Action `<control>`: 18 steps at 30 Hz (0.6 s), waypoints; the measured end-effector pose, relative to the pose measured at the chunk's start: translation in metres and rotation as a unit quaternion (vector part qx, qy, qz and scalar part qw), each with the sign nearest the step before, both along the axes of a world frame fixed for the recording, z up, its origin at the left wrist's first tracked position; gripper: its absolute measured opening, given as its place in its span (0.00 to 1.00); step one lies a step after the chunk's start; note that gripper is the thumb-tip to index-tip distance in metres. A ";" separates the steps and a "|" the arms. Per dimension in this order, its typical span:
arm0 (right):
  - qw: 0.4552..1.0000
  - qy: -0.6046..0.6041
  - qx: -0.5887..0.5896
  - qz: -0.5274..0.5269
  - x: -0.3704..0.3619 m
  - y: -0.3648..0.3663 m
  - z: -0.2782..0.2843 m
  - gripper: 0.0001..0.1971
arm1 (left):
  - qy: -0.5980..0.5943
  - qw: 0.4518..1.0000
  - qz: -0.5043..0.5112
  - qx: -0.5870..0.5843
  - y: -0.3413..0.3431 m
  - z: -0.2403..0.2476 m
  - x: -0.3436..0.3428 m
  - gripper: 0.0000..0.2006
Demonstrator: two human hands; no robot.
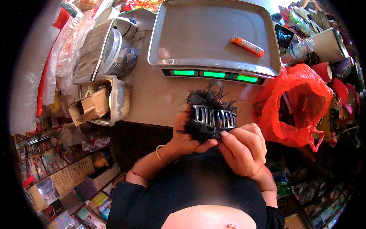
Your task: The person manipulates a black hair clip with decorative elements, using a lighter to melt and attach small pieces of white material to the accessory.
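A black hair claw clip (214, 116) with fluffy, feathery trim and a looped ribbon is held up in front of me, over the near edge of the table. My left hand (182, 137) wraps round its left side, fingers partly hidden behind the dark fluff. With thumb and fingertips together, my right hand (244, 148) pinches at the clip's lower middle; whether a small part or thread is between them cannot be made out. The clip's teeth face up toward me.
A weighing scale with a metal tray (213, 28) stands beyond, an orange lighter (248, 45) lying on it. An open red plastic bag (295, 103) sits right. Left are a plastic tub with cardboard (95, 103) and a jar of coins (122, 57). Shelves of packaged goods (49, 160) stand lower left.
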State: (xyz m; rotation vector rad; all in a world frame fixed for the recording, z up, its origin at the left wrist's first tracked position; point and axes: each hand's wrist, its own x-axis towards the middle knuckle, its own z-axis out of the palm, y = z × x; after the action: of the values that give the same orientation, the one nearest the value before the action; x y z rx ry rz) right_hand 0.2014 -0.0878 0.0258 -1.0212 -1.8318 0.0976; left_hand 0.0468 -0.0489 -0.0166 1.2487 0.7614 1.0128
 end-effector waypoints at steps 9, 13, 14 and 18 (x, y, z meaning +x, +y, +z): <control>0.996 -0.019 0.069 0.054 0.001 0.000 0.004 0.16 | -0.394 0.840 -0.086 -0.364 0.015 0.010 -0.001 0.25; 0.993 -0.011 0.097 0.069 0.001 0.000 0.001 0.14 | -0.202 0.961 -0.131 0.137 0.029 0.017 -0.005 0.17; 0.993 -0.014 0.095 0.075 0.002 -0.001 0.002 0.14 | -0.178 0.955 -0.123 0.202 0.031 0.022 -0.003 0.17; 0.993 -0.013 0.097 0.072 0.001 0.002 0.004 0.14 | -0.203 0.960 -0.134 0.140 0.024 0.006 -0.007 0.17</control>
State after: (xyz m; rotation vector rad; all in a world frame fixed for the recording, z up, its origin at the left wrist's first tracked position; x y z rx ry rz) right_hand 0.2019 -0.0863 0.0300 -0.7591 -1.8968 -0.0078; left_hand 0.0396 -0.0254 -0.0110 1.2834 0.1282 1.1284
